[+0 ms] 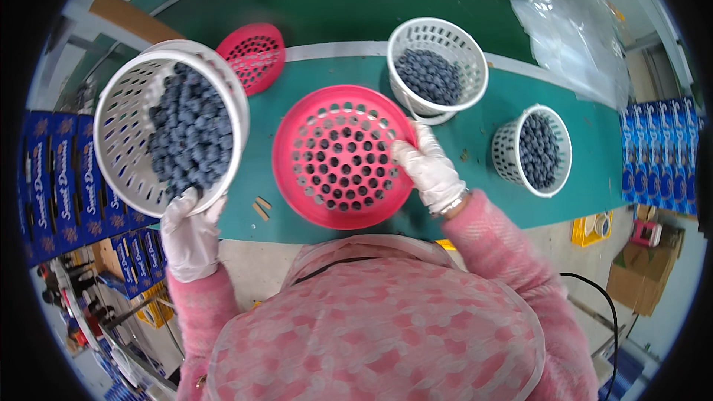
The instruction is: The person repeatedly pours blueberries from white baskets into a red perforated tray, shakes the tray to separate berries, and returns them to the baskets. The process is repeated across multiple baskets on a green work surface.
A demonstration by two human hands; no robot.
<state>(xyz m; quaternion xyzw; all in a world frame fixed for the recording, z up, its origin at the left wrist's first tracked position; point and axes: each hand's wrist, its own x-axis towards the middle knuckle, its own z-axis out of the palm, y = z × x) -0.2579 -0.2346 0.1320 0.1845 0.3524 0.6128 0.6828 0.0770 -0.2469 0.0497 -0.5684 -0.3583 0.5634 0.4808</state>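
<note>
My gloved left hand (192,239) grips the near rim of a large white plastic basket (125,117). The basket is tilted towards me, and a heap of blueberries (192,128) lies along its right side. In front of my body is a round pink perforated plastic sieve (345,220). My gloved right hand (429,170) pinches its right rim, thumb on top. Dark round shapes like blueberries show through the middle holes; what lies beneath the sieve is hidden. Just beyond my right hand stands another white basket (476,69) holding blueberries.
A smaller white basket (504,153) of blueberries leans on the green table (356,69) at right. Behind the left basket is a second pink sieve (264,81). Blue printed cartons flank both sides (55,178). Clear plastic film (579,39) hangs at the far right.
</note>
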